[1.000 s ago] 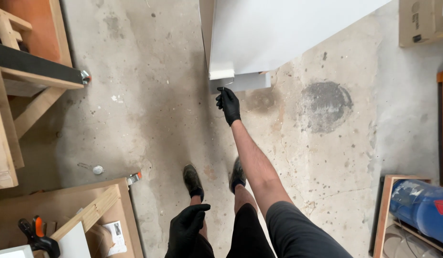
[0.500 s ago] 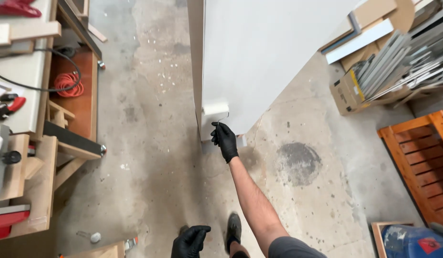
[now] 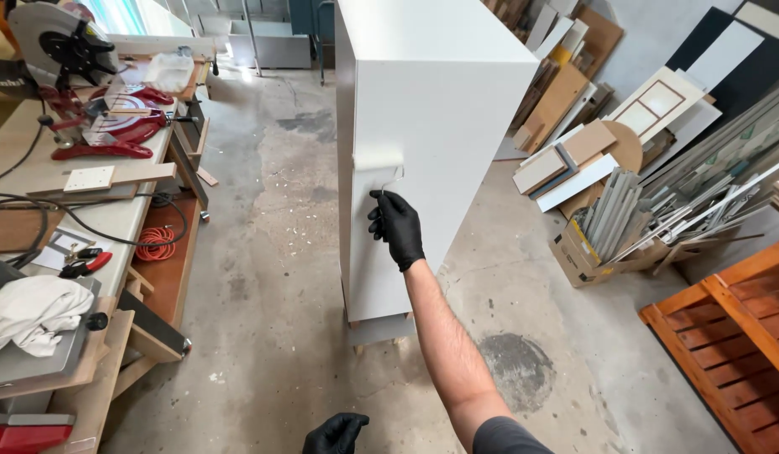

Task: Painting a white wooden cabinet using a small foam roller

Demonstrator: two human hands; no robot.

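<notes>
Head view: right hand (image 3: 396, 227) grip closed around paint roller (image 3: 379, 160) against white cabinet (image 3: 444, 126).

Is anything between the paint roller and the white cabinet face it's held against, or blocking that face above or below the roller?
Nothing visible does. The right hand grips the paint roller, whose sleeve lies directly against the white cabinet near its front edge. The panel above and below it is bare. The left hand hangs low, apart.

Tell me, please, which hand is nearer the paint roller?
Right. The right hand grips the paint roller by its handle against the white cabinet; the left hand hangs low, well below.
</notes>
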